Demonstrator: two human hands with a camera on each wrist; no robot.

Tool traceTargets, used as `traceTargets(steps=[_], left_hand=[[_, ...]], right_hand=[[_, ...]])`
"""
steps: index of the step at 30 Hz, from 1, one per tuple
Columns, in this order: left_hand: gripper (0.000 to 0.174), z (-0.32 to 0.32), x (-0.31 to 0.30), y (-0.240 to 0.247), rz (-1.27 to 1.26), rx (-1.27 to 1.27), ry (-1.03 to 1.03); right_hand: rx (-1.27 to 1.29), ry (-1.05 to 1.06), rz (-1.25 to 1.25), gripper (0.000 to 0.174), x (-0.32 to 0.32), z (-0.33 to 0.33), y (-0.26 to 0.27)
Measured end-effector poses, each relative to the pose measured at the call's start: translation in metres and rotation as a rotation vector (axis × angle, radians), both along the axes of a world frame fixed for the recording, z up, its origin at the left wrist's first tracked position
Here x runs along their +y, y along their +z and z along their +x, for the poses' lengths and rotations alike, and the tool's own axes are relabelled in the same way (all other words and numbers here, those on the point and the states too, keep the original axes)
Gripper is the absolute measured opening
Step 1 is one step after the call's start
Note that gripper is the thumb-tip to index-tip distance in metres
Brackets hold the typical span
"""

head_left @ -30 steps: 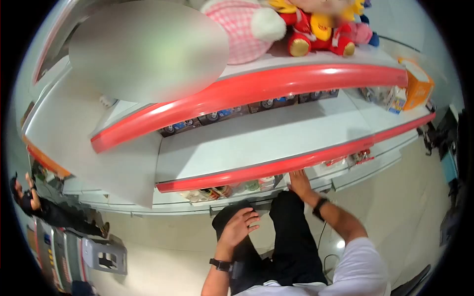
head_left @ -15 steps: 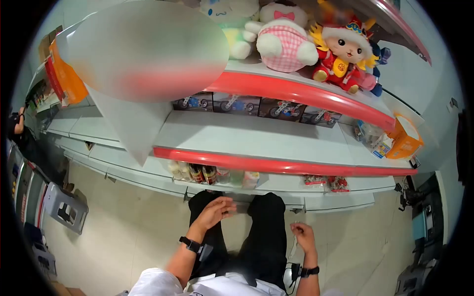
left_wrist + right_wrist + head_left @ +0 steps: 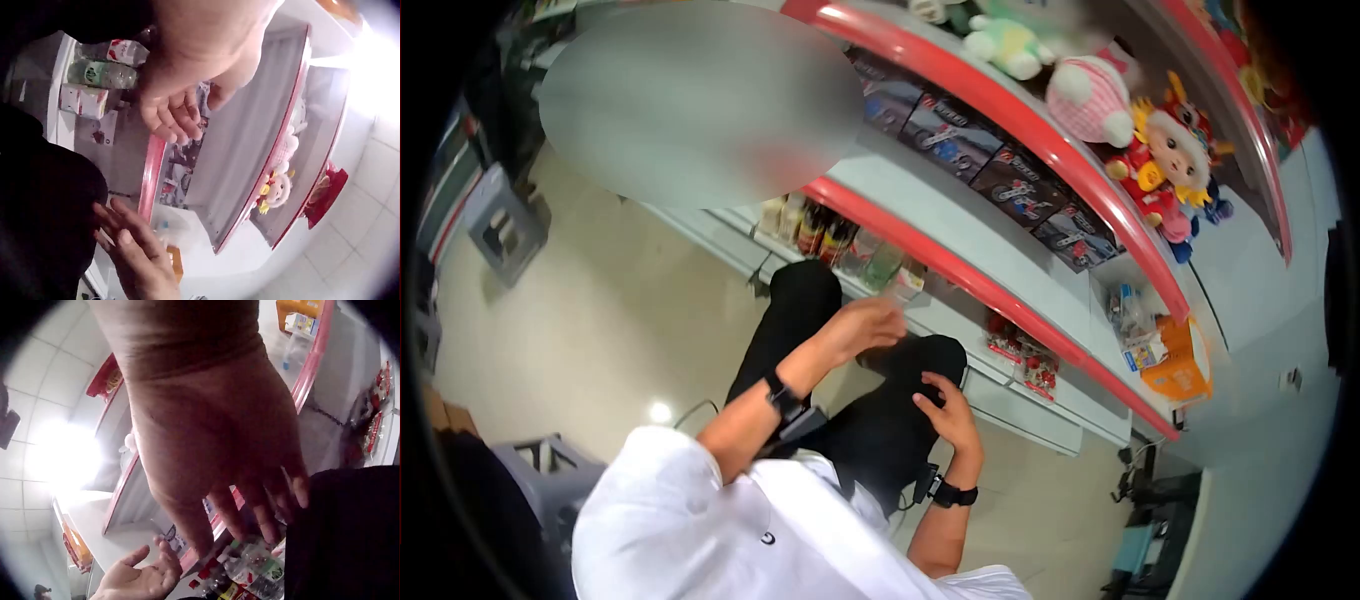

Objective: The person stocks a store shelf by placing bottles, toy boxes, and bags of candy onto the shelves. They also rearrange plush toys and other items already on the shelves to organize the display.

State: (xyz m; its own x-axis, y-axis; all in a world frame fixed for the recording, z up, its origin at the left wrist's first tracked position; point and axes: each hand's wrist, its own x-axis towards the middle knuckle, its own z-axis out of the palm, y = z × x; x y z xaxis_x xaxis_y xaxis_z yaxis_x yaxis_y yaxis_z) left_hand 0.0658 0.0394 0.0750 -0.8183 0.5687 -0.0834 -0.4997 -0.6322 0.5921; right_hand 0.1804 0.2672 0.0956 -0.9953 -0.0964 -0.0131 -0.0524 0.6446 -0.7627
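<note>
My left hand (image 3: 865,325) hovers above the knees, its fingers loosely bent and nothing seen in them. Close to the right knee is my right hand (image 3: 948,412), fingers relaxed and spread, also holding nothing visible. In the left wrist view the left hand (image 3: 194,72) hangs with slack fingers, the right hand (image 3: 144,259) below it. The right wrist view has the right hand (image 3: 215,437) with its fingers pointing down and apart. Drink bottles (image 3: 812,228) stand on the low shelf beyond the knees, with a small white box (image 3: 912,280) beside them.
Motorcycle boxes (image 3: 948,135) line the middle shelf behind a red edge strip (image 3: 985,285). Plush toys (image 3: 1090,100) sit on the shelf above. Red-wrapped packets (image 3: 1022,352) lie low on the right, near an orange box (image 3: 1180,365). A grey stool (image 3: 503,225) stands at left.
The right hand has come away from the lower shelf's edge, back to the knee. The left hand stays near the knees. The head view has turned, so the shelves now slant down to the right.
</note>
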Motion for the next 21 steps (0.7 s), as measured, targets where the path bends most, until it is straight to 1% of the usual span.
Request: traceTargets(steps=[1,3,4,5,6,7,9,10,11,13,15,16,17,18,19,20,21], left_hand=[[0.021,-0.003,0.008,0.005,0.019,-0.021,0.018],[0.021,-0.016,0.024,0.013,-0.113,0.162,-0.081],[0.021,-0.023,0.032,0.017,-0.099,0.149,-0.072],[0.02,-0.032,0.041,0.015,-0.18,0.252,-0.114],[0.019,-0.039,0.047,0.012,-0.26,0.356,-0.159],[0.019,-0.047,0.052,0.003,-0.242,0.347,-0.155],[0.018,-0.072,0.07,-0.026,-0.323,0.704,-0.185],[0.02,-0.081,0.075,-0.039,-0.38,0.763,-0.159],[0.02,-0.089,0.08,-0.054,-0.36,0.759,-0.159],[0.023,-0.1,0.087,-0.086,-0.764,1.048,-0.002],[0.027,-0.096,0.077,-0.077,-1.03,1.209,-0.102],[0.031,-0.096,0.077,-0.083,-1.062,1.259,-0.126],[0.032,-0.095,0.071,-0.071,-1.046,1.25,-0.273],[0.038,-0.096,0.072,-0.075,-1.061,1.244,-0.374],[0.045,-0.098,0.072,-0.079,-1.079,1.238,-0.476],[0.045,-0.101,0.07,-0.08,-1.08,1.238,-0.485],[0.047,-0.1,0.068,-0.081,-1.175,1.24,-0.583]], right_hand=[[-0.021,0.018,0.019,0.042,0.002,0.004,0.004],[-0.092,-0.09,-0.01,0.042,0.01,0.006,0.019],[-0.058,-0.053,0.059,0.04,0.019,0.004,0.022],[-0.068,-0.046,0.076,0.04,0.021,0.003,0.028],[-0.037,-0.084,0.091,0.038,0.023,0.002,0.036],[-0.006,-0.124,0.106,0.037,0.025,0.001,0.045],[-0.005,-0.128,0.158,0.037,0.03,-0.008,0.064],[0.074,-0.114,0.197,0.039,0.035,-0.015,0.071],[0.148,-0.099,0.236,0.041,0.04,-0.021,0.076],[0.191,-0.074,0.335,0.051,0.053,-0.044,0.089],[0.19,-0.107,0.503,0.053,0.06,-0.072,0.106],[0.185,-0.109,0.511,0.053,0.064,-0.091,0.114],[0.275,-0.064,0.516,0.054,0.067,-0.114,0.124],[0.365,-0.021,0.516,0.054,0.07,-0.138,0.131],[0.396,-0.044,0.558,0.054,0.073,-0.163,0.138],[0.425,-0.07,0.597,0.054,0.078,-0.19,0.144],[0.418,-0.1,0.727,0.059,0.092,-0.224,0.144]])
